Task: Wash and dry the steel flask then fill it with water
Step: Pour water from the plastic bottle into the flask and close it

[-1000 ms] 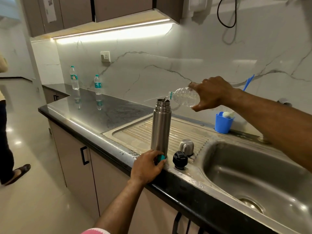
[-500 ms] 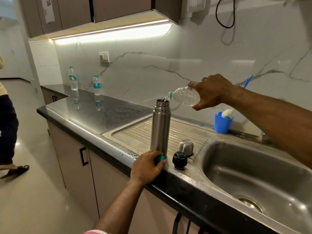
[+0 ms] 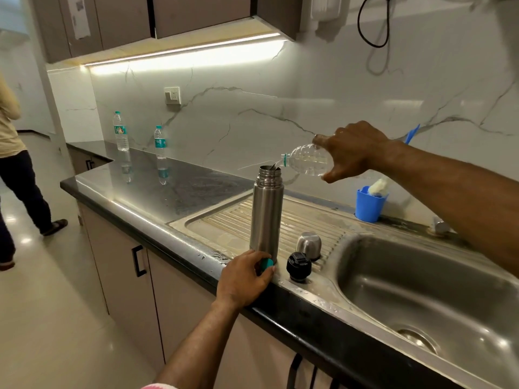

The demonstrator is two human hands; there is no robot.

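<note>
The left hand (image 3: 244,279), curled around a teal bottle cap (image 3: 266,264), steadies the base of the upright, uncapped steel flask (image 3: 266,214) on the ribbed drainboard (image 3: 314,220), while the right hand (image 3: 354,151) grips a tilted clear plastic bottle (image 3: 307,161), pouring water into its open mouth.

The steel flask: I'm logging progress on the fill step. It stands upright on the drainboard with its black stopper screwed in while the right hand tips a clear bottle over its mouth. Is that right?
Not quite. The head view shows the steel flask open at the top; the black stopper sits on the drainboard beside it. The rest holds: the right hand tips the clear bottle over its mouth.
</note>
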